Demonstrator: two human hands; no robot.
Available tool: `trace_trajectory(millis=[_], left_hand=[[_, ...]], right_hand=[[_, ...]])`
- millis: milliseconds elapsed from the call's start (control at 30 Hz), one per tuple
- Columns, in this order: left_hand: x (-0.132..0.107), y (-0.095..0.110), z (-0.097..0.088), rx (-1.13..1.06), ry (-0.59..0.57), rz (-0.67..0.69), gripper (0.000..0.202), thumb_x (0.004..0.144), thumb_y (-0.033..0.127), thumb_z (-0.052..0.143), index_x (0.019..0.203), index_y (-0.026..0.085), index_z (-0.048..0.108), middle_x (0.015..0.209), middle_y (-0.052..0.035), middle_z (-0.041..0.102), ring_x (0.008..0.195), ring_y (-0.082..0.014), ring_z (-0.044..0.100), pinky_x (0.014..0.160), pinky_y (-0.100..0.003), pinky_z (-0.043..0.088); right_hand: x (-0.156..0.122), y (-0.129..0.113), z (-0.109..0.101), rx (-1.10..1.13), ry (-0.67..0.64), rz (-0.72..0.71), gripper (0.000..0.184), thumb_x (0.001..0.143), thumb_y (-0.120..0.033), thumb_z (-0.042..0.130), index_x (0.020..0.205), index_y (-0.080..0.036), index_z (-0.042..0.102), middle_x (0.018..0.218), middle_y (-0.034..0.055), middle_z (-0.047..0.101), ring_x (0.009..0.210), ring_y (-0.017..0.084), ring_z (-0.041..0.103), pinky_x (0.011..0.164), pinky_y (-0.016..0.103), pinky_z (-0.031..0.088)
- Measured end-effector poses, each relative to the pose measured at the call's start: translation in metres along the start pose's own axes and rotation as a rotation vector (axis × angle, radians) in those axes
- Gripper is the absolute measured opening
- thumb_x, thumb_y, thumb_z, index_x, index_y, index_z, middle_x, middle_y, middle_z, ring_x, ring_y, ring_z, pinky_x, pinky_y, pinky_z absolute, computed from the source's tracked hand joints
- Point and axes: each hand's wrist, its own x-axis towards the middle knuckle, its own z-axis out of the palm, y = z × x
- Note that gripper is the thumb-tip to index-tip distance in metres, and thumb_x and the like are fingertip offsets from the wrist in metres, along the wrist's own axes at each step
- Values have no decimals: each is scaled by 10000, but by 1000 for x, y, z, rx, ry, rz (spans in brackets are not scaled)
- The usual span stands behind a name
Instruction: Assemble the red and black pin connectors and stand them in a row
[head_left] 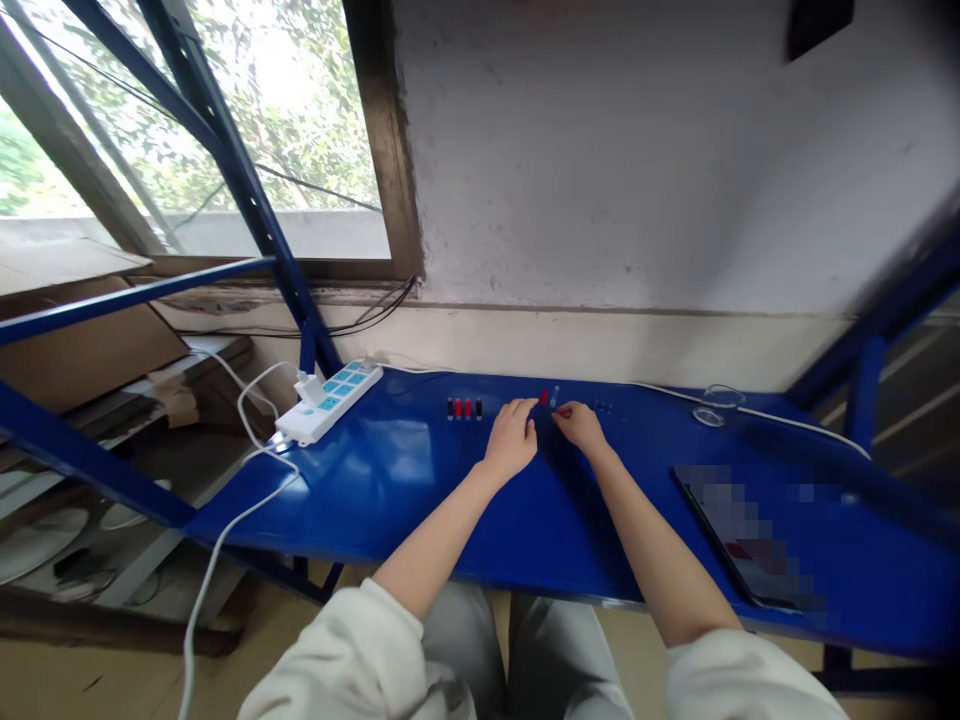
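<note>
Red piece [544, 398] lies on blue table [420, 520] by the left hand [513, 435], fingers loosely extended, near a clear tube [555, 396]; right hand [580, 426] bunched — grasp too small to tell — so steady both pieces lightly.

1. Your red piece [543, 397] is small and short. It is on the blue bench [420, 510], right by the fingertips of your left hand [511, 440]. You can't tell here if they touch it.
2. Your clear piece [555, 396] is small, thin and see-through. It is just right of the red piece, near your right hand [581, 428], and its far end slants a bit to the right.
</note>
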Motion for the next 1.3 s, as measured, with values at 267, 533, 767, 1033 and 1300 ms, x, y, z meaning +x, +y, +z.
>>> trace_trajectory(millis=[267,533,767,1033,1300], left_hand=[[39,-16,49,358,-285,-237,694,694,49,443,1354,190,280,1224,-174,454,1085,-325,423,866,-479,347],[48,-28,62,403,-248,-163,374,813,87,359,1157,150,491,1064,-160,543,1027,-275,471,860,-421,359],[48,-30,51,458,-225,-131,194,820,70,360,888,131,531,899,-122,579,875,-218,539,752,-325,424],[19,-26,12,-7,167,-191,77,806,191,467,837,171,535,789,-40,586,714,-139,567,647,-259,464],[-7,-22,-14,-154,243,-209,112,796,256,496,826,166,555,736,-22,589,624,-100,544,587,-213,442]], right_hand=[[5,2,8,-176,99,46,279,728,-353,572,938,-178,628,971,122,601,953,269,522,727,375,407],[9,-3,12,-180,77,72,275,745,-355,548,942,-182,633,1021,140,567,1000,285,477,789,434,366],[10,-12,16,-231,114,107,202,787,-300,492,904,-191,615,1014,95,582,993,249,483,788,392,349],[-14,-26,2,-109,41,14,131,790,-292,465,825,-213,564,793,15,640,804,180,567,710,305,317],[-40,-38,-1,-157,21,-417,101,772,-253,467,712,-185,510,641,-5,577,663,140,525,634,254,249]])
